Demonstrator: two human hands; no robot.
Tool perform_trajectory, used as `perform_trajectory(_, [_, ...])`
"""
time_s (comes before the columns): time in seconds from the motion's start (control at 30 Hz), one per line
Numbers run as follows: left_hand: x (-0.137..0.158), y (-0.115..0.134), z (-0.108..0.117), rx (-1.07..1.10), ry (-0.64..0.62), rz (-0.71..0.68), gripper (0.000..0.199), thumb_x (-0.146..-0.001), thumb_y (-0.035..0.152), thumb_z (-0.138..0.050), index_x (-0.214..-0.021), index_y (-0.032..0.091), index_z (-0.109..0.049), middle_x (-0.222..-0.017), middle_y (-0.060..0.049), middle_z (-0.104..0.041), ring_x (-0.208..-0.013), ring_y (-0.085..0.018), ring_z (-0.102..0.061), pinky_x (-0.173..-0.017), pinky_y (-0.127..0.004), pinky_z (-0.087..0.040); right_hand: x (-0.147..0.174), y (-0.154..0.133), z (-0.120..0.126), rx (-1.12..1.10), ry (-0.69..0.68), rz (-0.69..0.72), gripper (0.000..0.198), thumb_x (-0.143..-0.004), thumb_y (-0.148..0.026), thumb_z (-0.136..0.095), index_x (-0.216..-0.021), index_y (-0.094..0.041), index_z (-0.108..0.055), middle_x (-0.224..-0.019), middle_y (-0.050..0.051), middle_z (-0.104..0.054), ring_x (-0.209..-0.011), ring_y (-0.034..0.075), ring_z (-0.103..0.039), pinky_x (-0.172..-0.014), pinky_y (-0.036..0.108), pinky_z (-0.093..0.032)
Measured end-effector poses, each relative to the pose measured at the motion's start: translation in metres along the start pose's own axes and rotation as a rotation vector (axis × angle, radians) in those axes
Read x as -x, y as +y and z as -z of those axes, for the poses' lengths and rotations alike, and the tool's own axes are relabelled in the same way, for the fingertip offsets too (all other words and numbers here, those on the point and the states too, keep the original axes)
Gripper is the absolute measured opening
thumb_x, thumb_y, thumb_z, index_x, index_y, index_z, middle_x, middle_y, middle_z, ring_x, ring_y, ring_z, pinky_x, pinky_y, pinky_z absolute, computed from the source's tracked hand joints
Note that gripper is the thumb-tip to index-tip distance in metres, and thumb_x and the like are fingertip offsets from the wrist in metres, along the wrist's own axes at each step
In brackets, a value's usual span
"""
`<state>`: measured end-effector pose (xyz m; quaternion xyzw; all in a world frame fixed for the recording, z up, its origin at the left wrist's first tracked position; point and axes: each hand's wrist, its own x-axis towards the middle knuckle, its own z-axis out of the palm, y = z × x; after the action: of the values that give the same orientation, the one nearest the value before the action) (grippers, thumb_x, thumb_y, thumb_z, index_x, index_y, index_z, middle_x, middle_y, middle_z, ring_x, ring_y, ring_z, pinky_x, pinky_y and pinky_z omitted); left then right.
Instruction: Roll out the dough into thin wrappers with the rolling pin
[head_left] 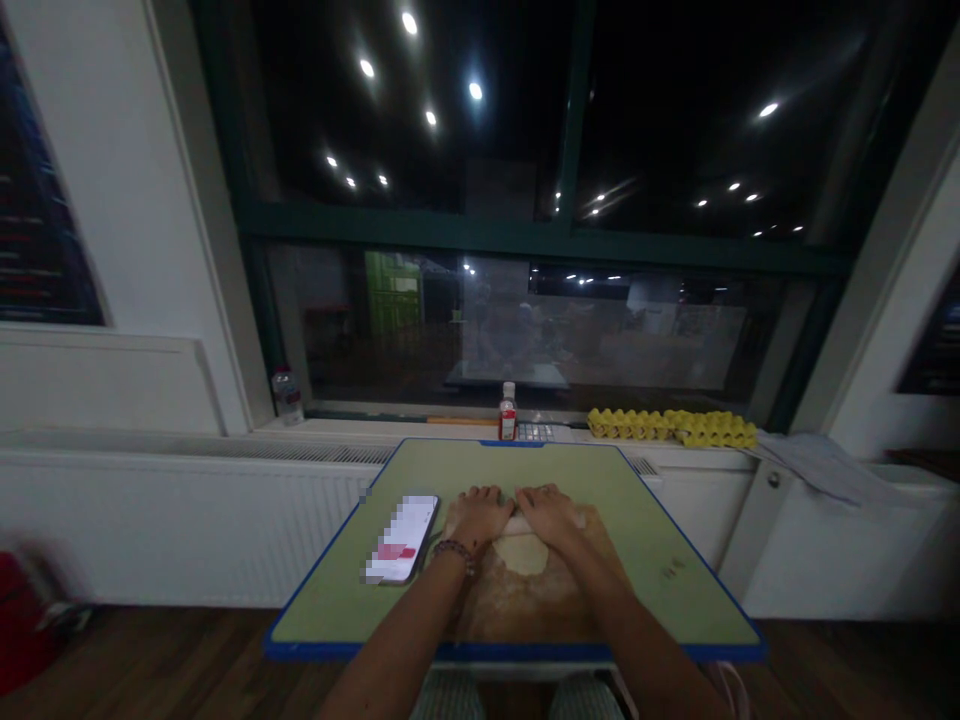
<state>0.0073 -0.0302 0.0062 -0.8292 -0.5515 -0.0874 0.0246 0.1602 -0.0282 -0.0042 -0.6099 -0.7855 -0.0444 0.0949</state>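
Note:
My left hand (482, 515), with a beaded bracelet at the wrist, and my right hand (551, 512) lie close together over a pale rolling pin (515, 526). Their fingers curl over it, and only a short stretch of the pin shows between them. Under and just in front of the pin is a flat, pale sheet of dough (523, 556). It rests on a brown wooden board (517, 615), whose surface has whitish, floury patches. The far edge of the dough is hidden by my hands and the pin.
A phone (409, 535) with a lit screen lies left of the board on the green, blue-edged table (337, 610). Along the sill behind stand a red-labelled bottle (508, 412), a clear bottle (286, 396), yellow egg trays (675, 427) and a grey cloth (832, 470). Radiators (187, 540) flank the table.

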Motion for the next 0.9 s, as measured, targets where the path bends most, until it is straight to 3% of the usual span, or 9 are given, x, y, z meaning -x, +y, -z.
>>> perform_trajectory(0.07, [0.008,0.005,0.003,-0.028,-0.013,-0.042,0.031,-0.096,0.031,-0.040,-0.106,0.024,-0.069,-0.118,-0.012,-0.065,-0.112,-0.032,-0.056,-0.088,-0.048,-0.044,0.009,-0.001,-0.001,-0.016,0.004,0.010,0.039,-0.097,-0.028,-0.036,-0.122,-0.021,-0.065,-0.123,0.009,-0.067,-0.116,0.021,-0.058,-0.103,0.032,-0.038])
perform_trajectory(0.2, [0.024,0.013,0.002,-0.023,0.092,-0.077,0.037,-0.099,0.028,-0.032,-0.111,0.020,-0.067,-0.116,-0.011,-0.068,-0.114,-0.029,-0.056,-0.096,-0.046,-0.041,0.029,0.000,-0.005,-0.061,0.027,0.058,0.045,-0.099,-0.028,-0.029,-0.130,-0.020,-0.061,-0.134,0.007,-0.061,-0.125,0.017,-0.053,-0.111,0.030,-0.031])
perform_trajectory(0.4, [0.031,0.012,-0.018,0.027,0.169,-0.051,0.045,-0.099,0.027,-0.029,-0.134,0.013,-0.054,-0.135,-0.011,-0.060,-0.125,-0.026,-0.052,-0.106,-0.040,-0.037,0.046,0.007,-0.020,-0.135,0.090,0.121,0.049,-0.101,-0.031,-0.024,-0.140,-0.022,-0.052,-0.144,0.003,-0.051,-0.135,0.016,-0.043,-0.117,0.034,-0.026])
perform_trajectory(0.53, [0.025,0.011,-0.025,0.034,0.187,-0.039,0.047,-0.098,0.027,-0.029,-0.137,0.014,-0.052,-0.137,-0.009,-0.059,-0.127,-0.027,-0.051,-0.107,-0.041,-0.037,0.044,0.005,-0.022,-0.124,0.106,0.124,0.049,-0.101,-0.029,-0.023,-0.139,-0.022,-0.053,-0.142,0.004,-0.053,-0.134,0.016,-0.046,-0.117,0.035,-0.027])
perform_trajectory(0.7, [0.014,0.012,-0.019,0.025,0.179,0.020,0.043,-0.098,0.030,-0.033,-0.130,0.018,-0.060,-0.131,-0.008,-0.064,-0.123,-0.027,-0.054,-0.105,-0.043,-0.038,0.032,0.001,-0.014,-0.094,0.094,0.085,0.047,-0.099,-0.028,-0.028,-0.128,-0.019,-0.063,-0.131,0.008,-0.063,-0.126,0.018,-0.054,-0.115,0.035,-0.030])
perform_trajectory(0.9, [0.007,0.014,-0.014,0.015,0.185,0.082,0.040,-0.096,0.032,-0.039,-0.126,0.017,-0.061,-0.128,-0.011,-0.065,-0.120,-0.028,-0.056,-0.104,-0.043,-0.037,0.016,0.002,-0.015,-0.040,0.052,0.067,0.043,-0.099,-0.024,-0.032,-0.124,-0.014,-0.065,-0.132,0.013,-0.061,-0.126,0.022,-0.053,-0.116,0.037,-0.028])
